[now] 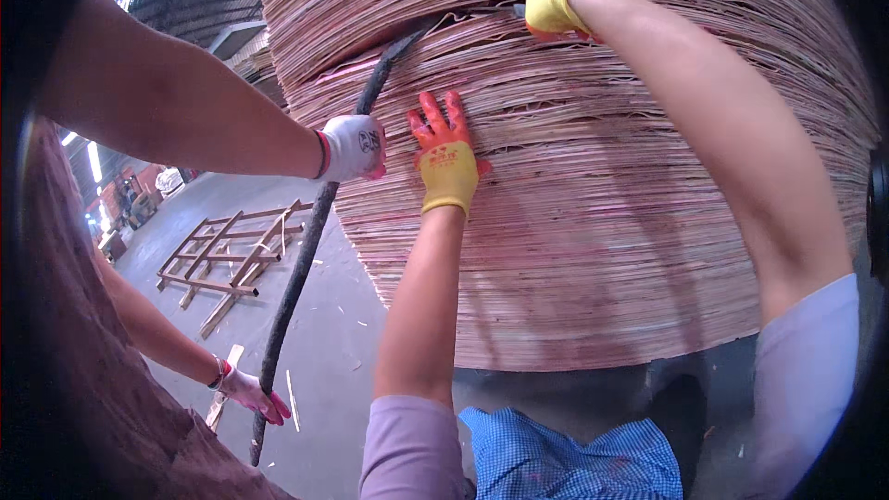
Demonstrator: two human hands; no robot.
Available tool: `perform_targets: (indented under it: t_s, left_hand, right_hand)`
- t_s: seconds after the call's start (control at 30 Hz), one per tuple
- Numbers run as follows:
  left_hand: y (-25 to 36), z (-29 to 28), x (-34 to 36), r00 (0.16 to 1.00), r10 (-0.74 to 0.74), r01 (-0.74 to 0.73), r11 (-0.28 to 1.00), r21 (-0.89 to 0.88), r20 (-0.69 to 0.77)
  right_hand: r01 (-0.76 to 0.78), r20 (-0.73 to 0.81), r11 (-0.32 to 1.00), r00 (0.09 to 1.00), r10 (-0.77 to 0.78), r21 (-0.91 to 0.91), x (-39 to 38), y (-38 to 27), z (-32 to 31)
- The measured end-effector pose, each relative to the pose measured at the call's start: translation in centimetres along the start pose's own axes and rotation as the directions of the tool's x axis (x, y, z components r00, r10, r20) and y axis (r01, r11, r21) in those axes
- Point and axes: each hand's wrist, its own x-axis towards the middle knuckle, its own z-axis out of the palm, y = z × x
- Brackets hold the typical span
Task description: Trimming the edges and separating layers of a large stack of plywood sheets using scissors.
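Observation:
A tall stack of thin wooden veneer sheets (593,222) rises in front of me. My left hand (446,153), in a yellow glove with orange-red fingers, lies against its side with the fingers spread. Higher up, my right hand (565,5) in a matching glove is curled at a gap between sheets. A short grey tip shows beside it; what the fingers hold is mostly hidden. Left of my hands, a co-worker grips a long dark pry bar (301,268) with a white-gloved hand (354,148) and a pink-gloved hand (255,395). The bar's flat upper end is wedged into the gap.
A wooden frame (227,287) of slats lies on the grey floor (343,352) at the left, with wood scraps around it. Blue checkered cloth (574,458) shows below me. The co-worker's body fills the left edge. More stacked sheets (259,65) stand farther back.

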Motion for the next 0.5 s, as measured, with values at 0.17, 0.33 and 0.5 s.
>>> perform_targets:
  t_s: [0.17, 0.33, 0.5]
  left_hand:
    - [-0.7, 0.0, -0.1, 1.000, 0.003, -0.003, 1.000, 0.007, 0.009]
    - [-0.6, 0.2, 0.0, 1.000, 0.024, -0.023, 1.000, 0.005, -0.010]
    - [-1.4, 1.2, -0.7, 0.997, 0.050, -0.051, 0.999, -0.015, -0.063]
  right_hand:
    - [0.161, -0.260, 0.985, 0.950, -0.173, -0.067, 2.4, 2.4, 3.0]
    - [0.120, -0.066, 0.972, 0.992, -0.109, 0.204, 2.2, 3.4, 1.5]
    - [0.095, -0.021, 0.978, 0.996, -0.092, 0.185, 0.7, 2.1, 2.0]
